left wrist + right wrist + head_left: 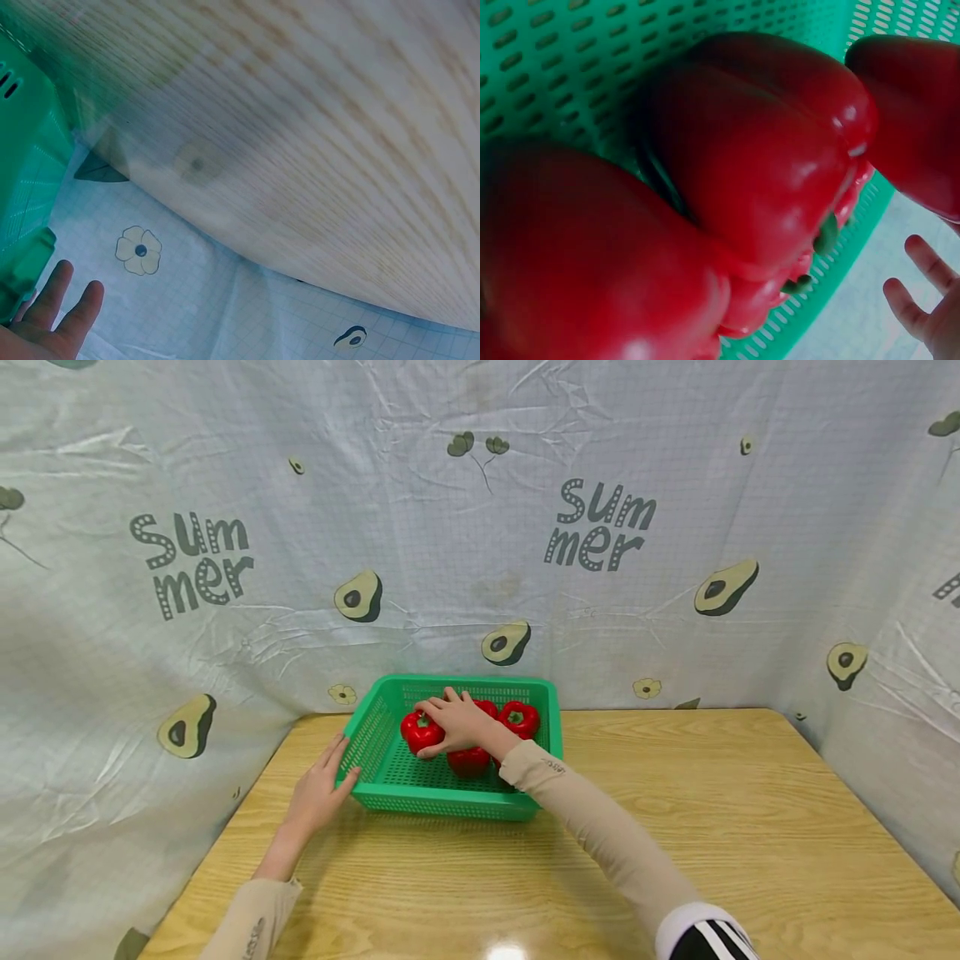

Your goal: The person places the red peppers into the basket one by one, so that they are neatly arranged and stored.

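Observation:
A green perforated plastic basket [442, 800] stands on the wooden table with several glossy red bell peppers inside. My right hand [459, 723] reaches into it and grips the leftmost bell pepper [423, 737], thumb on the near side and fingers over the far side. In the right wrist view this pepper [911, 120] is at the right edge, partly cut off, beside other peppers [765, 150] with green stems. My left hand [317, 789] touches the basket's left rim with its fingers fairly straight; two straight fingertips show in the left wrist view.
The wooden table [712, 802] extends right and in front of the basket. A pale cloth [420, 527] printed with avocados and lettering hangs behind the table and along both sides. The basket stands near the back edge, close to the cloth.

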`<state>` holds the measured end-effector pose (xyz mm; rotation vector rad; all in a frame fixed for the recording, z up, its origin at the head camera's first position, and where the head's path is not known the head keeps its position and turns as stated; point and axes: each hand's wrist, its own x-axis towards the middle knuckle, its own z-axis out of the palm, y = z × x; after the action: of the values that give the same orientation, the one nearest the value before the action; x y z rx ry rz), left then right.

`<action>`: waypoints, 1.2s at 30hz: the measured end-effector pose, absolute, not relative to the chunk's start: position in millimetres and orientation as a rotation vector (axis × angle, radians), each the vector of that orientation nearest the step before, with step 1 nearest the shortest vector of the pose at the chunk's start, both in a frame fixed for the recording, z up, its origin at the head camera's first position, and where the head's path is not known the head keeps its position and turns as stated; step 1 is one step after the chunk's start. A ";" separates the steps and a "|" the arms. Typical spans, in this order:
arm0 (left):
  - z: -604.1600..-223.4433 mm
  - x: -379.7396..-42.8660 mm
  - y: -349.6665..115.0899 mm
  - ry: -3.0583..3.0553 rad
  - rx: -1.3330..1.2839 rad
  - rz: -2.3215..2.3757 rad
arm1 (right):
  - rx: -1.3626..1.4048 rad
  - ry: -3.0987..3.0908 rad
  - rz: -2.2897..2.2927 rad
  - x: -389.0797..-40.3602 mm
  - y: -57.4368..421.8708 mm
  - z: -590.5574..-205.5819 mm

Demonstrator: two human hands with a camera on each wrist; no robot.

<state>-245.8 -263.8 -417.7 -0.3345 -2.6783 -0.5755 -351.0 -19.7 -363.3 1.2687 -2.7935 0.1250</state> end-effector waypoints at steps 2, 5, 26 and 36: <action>-417.3 -246.2 -263.7 -2.679 -0.338 -0.577 | 1.267 -2.796 0.133 -351.8 -20.8 -366.7; -417.3 -246.5 -263.6 -2.680 -0.339 -0.585 | 1.271 -2.800 0.133 -353.2 -23.3 -370.9; -415.7 -249.8 -262.6 -2.692 -0.331 -0.595 | 1.325 -2.849 -0.139 -358.1 -36.5 -382.3; -416.0 -251.1 -265.6 -2.695 -0.318 -0.585 | 1.371 -2.820 -0.225 -356.9 -40.3 -379.7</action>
<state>-251.1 -265.6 -416.0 -0.3179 -2.6951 -0.5850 -356.9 -40.3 -379.7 1.3714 -2.8201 -0.2247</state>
